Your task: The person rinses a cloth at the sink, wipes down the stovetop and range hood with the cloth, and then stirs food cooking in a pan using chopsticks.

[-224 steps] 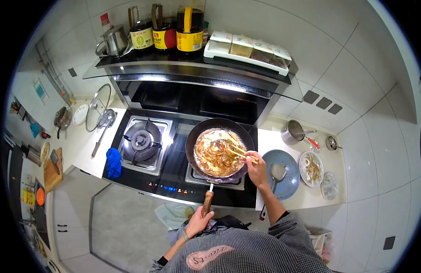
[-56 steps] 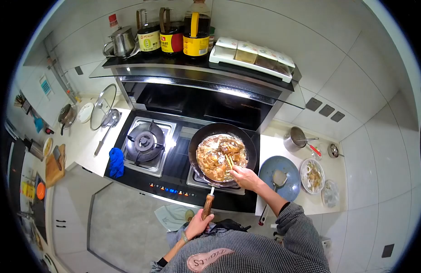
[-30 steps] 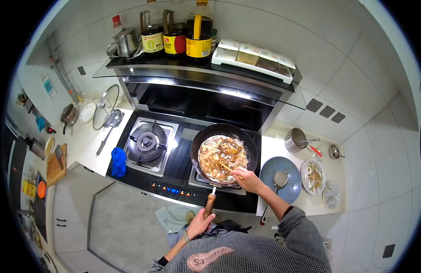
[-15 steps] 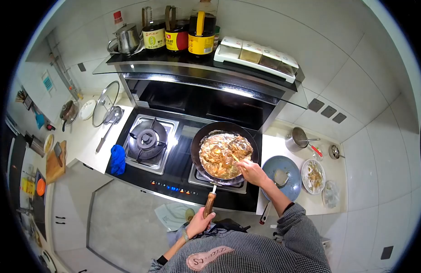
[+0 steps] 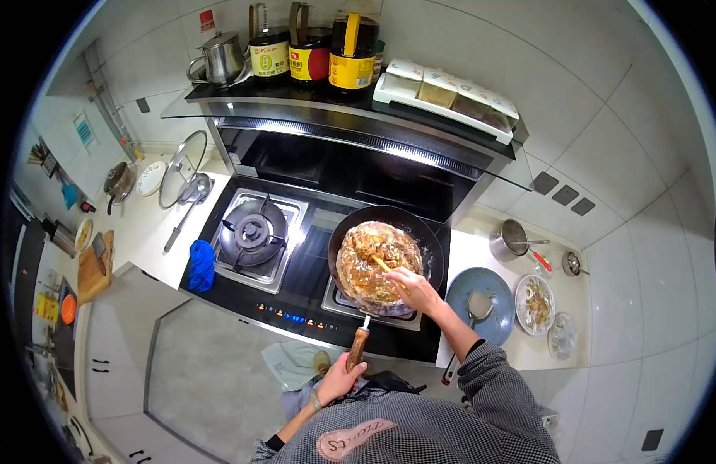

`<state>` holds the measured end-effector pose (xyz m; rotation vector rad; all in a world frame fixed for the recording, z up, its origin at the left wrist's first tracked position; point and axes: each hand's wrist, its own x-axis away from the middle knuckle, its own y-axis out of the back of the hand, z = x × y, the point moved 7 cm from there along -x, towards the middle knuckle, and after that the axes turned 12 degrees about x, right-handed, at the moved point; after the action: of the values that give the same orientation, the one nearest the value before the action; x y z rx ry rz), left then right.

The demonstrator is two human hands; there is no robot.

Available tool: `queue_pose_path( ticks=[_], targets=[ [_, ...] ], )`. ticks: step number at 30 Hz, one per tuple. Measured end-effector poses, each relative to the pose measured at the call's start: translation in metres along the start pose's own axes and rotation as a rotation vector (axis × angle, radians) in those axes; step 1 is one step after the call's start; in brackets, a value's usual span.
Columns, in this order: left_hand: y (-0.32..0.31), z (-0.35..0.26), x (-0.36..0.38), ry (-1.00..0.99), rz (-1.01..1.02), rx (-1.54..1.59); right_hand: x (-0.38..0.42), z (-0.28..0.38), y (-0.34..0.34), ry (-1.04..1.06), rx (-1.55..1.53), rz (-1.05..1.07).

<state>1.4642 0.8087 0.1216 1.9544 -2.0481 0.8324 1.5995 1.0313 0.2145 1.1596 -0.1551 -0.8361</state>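
In the head view, the left hand wraps its fingers around the wooden handle of the wok, which sits on the right burner of the stove. The right hand pinches chopsticks, their tips in the brown food. A blue plate with a spatula lies on the worktop just right of the stove.

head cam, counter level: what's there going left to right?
Cutting board → glass lid → blue cloth → empty burner → pan of food → blue plate with spatula → small plate of food
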Motion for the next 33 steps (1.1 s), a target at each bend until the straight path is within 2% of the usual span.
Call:
queue_pose_path(
  ticks=[7,9,13,18,21,25,29,31,33],
  targets=[
    [-0.002,-0.009,0.003,-0.004,0.003,-0.041,0.016,-0.011,0.022,-0.029,0.210,-0.041],
    [-0.002,-0.010,0.003,-0.010,0.001,-0.043,0.026,-0.004,0.028,-0.088,0.187,0.064],
    [0.000,-0.008,0.001,-0.020,-0.007,-0.080,0.042,0.023,0.031,-0.089,-0.008,0.127],
    [0.000,-0.006,0.002,-0.003,-0.016,-0.037,0.020,0.028,0.009,0.013,-0.105,0.020],
    [0.001,-0.006,0.001,-0.036,-0.027,-0.056,-0.002,0.004,-0.005,-0.011,0.033,-0.030],
    [0.000,-0.008,0.004,-0.024,-0.022,-0.017,-0.006,-0.017,0.010,-0.070,0.128,-0.069],
    [-0.002,-0.011,0.004,-0.023,-0.009,-0.027,0.019,-0.018,0.029,-0.116,0.189,0.006],
    [-0.001,-0.010,0.004,-0.015,-0.011,-0.034,0.029,-0.015,0.039,-0.142,0.186,0.034],
    [-0.001,-0.007,0.003,-0.002,0.001,-0.006,0.037,-0.012,0.046,-0.204,0.046,0.075]
  ],
)
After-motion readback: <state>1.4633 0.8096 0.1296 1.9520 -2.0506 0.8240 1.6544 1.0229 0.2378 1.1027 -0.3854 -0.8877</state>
